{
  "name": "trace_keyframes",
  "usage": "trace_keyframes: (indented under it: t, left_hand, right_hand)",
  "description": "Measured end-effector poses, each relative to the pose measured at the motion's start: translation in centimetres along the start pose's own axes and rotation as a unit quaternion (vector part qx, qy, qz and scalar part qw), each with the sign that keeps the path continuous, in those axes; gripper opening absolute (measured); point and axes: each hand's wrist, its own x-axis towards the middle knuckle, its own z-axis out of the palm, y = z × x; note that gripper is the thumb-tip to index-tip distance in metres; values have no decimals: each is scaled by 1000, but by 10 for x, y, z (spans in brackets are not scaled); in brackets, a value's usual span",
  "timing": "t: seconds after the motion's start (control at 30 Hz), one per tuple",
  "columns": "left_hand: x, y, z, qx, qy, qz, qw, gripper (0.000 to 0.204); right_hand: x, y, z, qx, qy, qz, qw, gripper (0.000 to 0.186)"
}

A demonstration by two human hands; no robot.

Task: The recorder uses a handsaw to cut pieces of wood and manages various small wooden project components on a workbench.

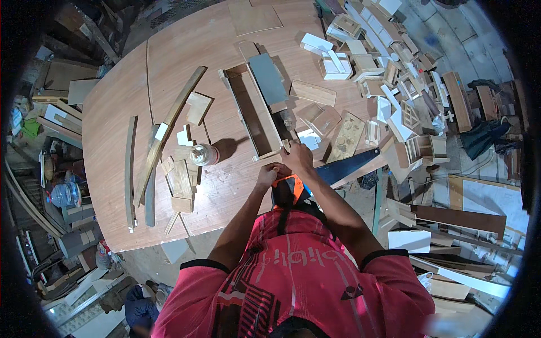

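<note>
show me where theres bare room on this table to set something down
Bare tabletop lies between the long diagonal strip and the far panel; another patch between the bottle and left hand. Crowded: right of the open box, among small wooden pieces.

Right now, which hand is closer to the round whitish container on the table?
Left. The left hand is to the right of the round whitish container; the right hand is farther right, by the near end of the long open wooden box.

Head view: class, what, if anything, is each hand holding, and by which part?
The right hand is at the near right corner of the open wooden box, the left hand beside it; whether either holds anything cannot be told.
</note>
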Motion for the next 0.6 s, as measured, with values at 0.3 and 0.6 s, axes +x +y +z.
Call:
trace_keyframes:
  t: [0.3, 0.6]
  left_hand:
    - [1, -6, -6, 20, -2, 31, 999, 21]
    - [1, -4, -5, -35, -5, 3, 999, 22]
  right_hand:
    - [2, -7, -6, 2, -1, 2, 1000, 37]
    - [3, -11, -7, -15, 19, -30, 999, 31]
